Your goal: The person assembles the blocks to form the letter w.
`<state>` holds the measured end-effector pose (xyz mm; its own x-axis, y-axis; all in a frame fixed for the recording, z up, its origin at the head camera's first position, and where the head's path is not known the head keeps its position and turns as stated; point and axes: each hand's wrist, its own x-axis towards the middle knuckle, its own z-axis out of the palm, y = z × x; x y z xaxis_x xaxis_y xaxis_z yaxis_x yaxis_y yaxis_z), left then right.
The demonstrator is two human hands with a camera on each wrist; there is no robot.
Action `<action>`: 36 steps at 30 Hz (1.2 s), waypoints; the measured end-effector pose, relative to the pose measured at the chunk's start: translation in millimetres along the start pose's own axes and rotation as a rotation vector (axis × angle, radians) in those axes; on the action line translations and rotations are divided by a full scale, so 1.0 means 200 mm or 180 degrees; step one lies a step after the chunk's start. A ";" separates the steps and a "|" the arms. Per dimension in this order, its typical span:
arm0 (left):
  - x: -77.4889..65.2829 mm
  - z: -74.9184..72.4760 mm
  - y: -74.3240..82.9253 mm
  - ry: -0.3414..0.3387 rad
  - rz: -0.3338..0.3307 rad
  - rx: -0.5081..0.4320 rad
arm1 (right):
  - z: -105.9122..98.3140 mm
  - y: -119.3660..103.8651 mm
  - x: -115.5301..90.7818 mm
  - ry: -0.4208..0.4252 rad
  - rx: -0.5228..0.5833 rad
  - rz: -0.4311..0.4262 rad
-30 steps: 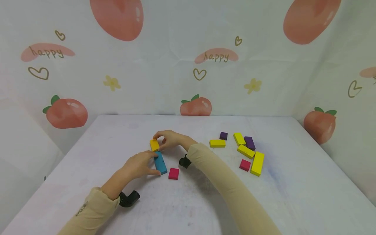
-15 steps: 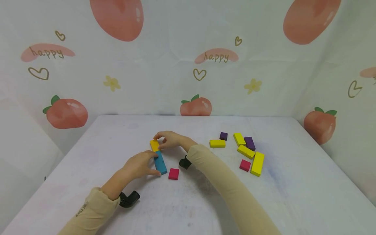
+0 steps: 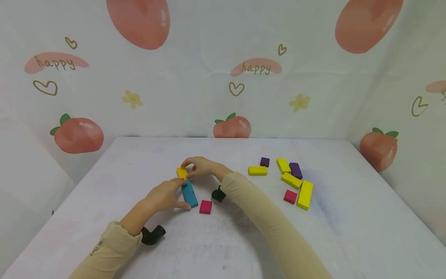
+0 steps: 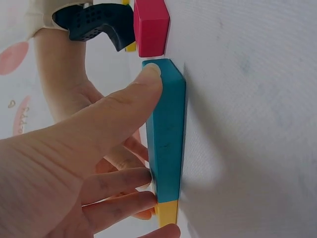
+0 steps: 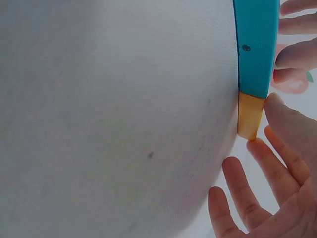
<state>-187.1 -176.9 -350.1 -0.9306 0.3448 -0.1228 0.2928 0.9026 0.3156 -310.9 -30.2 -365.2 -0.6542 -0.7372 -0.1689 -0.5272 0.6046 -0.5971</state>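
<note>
A long blue block lies flat on the table, with my left hand gripping it by its two ends. In the left wrist view the thumb presses the near end of the blue block. A small orange-yellow block sits end to end with it at the far side. My right hand pinches this small block between thumb and index finger. In the right wrist view the small block meets the blue one in line. A red block rests just right of the blue block's near end.
To the right lie several loose blocks: a yellow bar, a purple cube, a purple block, a red block and a large yellow block. A printed cloth hangs behind the table.
The orange-yellow block has shifted slightly left with the right fingers, and the far end of the blue block has edged left too. Both hands keep their hold.
</note>
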 end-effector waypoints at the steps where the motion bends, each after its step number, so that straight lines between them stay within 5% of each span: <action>1: 0.00 0.00 0.00 -0.0010 -0.0014 -0.0017 | 0.00 0.00 0.00 0.0000 0.0001 0.0001; 19: 0.02 0.00 -0.01 -0.0111 -0.0068 -0.0052 | -0.07 -0.05 -0.12 0.0259 0.0033 -0.0155; 36: 0.01 0.00 0.00 -0.0107 -0.0109 -0.0010 | -0.02 -0.03 -0.46 0.0237 0.0047 -0.0200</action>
<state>-188.2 -176.6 -350.2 -0.9321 0.3223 -0.1650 0.2603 0.9132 0.3135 -250.2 36.0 -343.1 -0.6589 -0.7487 -0.0723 -0.5608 0.5530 -0.6162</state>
